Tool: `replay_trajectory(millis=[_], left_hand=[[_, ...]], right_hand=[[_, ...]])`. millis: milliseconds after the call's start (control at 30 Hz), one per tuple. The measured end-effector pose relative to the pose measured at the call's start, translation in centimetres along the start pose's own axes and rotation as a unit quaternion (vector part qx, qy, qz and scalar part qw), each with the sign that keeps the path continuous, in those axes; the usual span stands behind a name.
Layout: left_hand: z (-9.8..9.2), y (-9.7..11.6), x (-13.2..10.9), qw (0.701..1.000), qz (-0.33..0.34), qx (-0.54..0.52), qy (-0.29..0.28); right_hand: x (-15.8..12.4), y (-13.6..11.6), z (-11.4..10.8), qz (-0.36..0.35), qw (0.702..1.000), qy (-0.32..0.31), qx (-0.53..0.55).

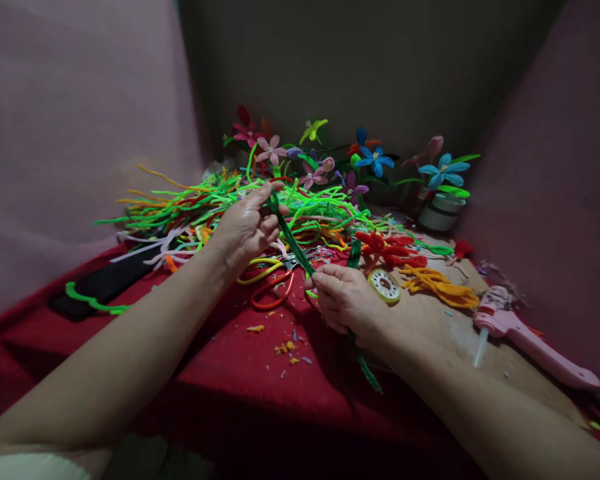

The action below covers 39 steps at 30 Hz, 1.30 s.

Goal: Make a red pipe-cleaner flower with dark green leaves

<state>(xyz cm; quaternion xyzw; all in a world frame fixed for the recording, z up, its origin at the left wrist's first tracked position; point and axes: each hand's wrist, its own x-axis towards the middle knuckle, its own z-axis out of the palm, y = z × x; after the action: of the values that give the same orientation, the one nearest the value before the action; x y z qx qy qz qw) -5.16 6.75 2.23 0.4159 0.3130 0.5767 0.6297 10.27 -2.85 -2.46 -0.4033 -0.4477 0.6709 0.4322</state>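
My left hand [247, 227] pinches the upper end of a dark green pipe cleaner stem [291, 238] above a heap of bright green, pink and orange pipe cleaners [205, 200]. My right hand [347, 300] is closed around the lower part of the same stem, whose tail [369, 373] sticks out below the wrist. The stem runs slanted between both hands over a red cloth [260, 380].
Orange-handled scissors [270, 290] lie under the hands. A roll of tape [384, 285], orange pipe cleaners [437, 283] and red ones [390, 248] sit to the right. A pink glue gun [525, 337] lies far right. Finished pipe cleaner flowers [375, 160] stand at the back.
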Motion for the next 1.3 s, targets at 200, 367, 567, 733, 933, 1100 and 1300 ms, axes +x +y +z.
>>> replay_trajectory(millis=[200, 367, 567, 733, 933, 1100, 1300], left_hand=[[1.0, -1.9, -1.2, 0.98, -0.135, 0.091, -0.113], [2.3, -3.6, -2.6, 0.97, -0.145, 0.151, -0.124], [1.5, -2.1, -1.7, 0.979, -0.105, 0.137, -0.106], [0.5, -1.1, -0.8, 0.988, -0.102, 0.101, -0.065], [-0.3, -0.6, 0.2, 0.996, -0.062, 0.054, 0.037], [-0.8, -0.2, 0.7, 0.994, -0.072, 0.058, 0.05], [-1.3, -0.4, 1.1, 0.994, -0.077, 0.054, 0.059]], right_hand=[[0.4, -0.5, -0.7, -0.057, 0.997, 0.048, 0.024], [0.5, -0.4, -1.3, -0.055, 0.998, 0.026, 0.023], [0.7, -0.4, -1.9, -0.031, 0.993, -0.074, 0.091], [0.9, -0.3, -2.1, 0.007, 0.987, -0.123, 0.1], [0.9, -0.3, -2.2, 0.041, 0.986, -0.135, 0.093], [1.0, -0.1, -2.5, 0.059, 0.984, -0.144, 0.084], [0.3, -0.2, -1.3, -0.027, 0.997, -0.067, -0.014]])
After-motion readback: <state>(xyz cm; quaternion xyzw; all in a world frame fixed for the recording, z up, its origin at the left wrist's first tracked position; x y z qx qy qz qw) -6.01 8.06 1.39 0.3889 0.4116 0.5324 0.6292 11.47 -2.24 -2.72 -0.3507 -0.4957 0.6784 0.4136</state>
